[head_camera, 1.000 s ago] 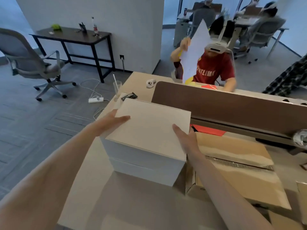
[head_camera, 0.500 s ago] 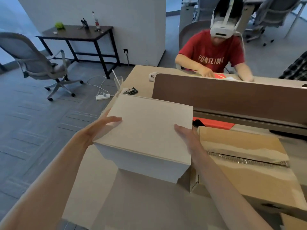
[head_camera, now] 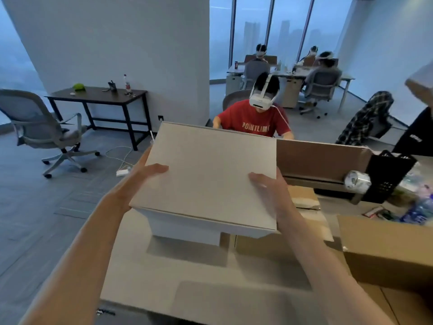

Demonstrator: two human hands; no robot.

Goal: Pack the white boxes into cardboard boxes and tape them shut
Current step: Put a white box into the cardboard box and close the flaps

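Forearms reach up from the bottom of the view and meet at a white box (head_camera: 208, 177), which is lifted clear of the surface (head_camera: 164, 282). The left hand (head_camera: 138, 181) presses the box's left side with its thumb laid over the top edge; the right hand (head_camera: 269, 191) does the same on the right side, somewhat blurred. Each grip is clamped on the box, palms squeezing inward, so the box hangs between them, top face tilted toward the camera. Directly under it a second white box (head_camera: 185, 231) rests on the surface, apart from the held one. Just right of that sits a closed carton (head_camera: 302, 198) with a strip along its seam, mostly hidden by the right arm, and nearer the right edge an open carton (head_camera: 384, 249) stands with its mouth upward. This looks like the loading step: one box picked off a stack and in transit. The next move probably calls for swinging it right over the open carton, levelling it and lowering it squarely so the corners clear the flaps; whether that carton has room inside cannot be told from here. Farther back a tape roll (head_camera: 357, 181) sits by the brown divider (head_camera: 321, 158), ready for sealing. Beyond the divider a person in a red shirt (head_camera: 255, 125) sits wearing a headset.
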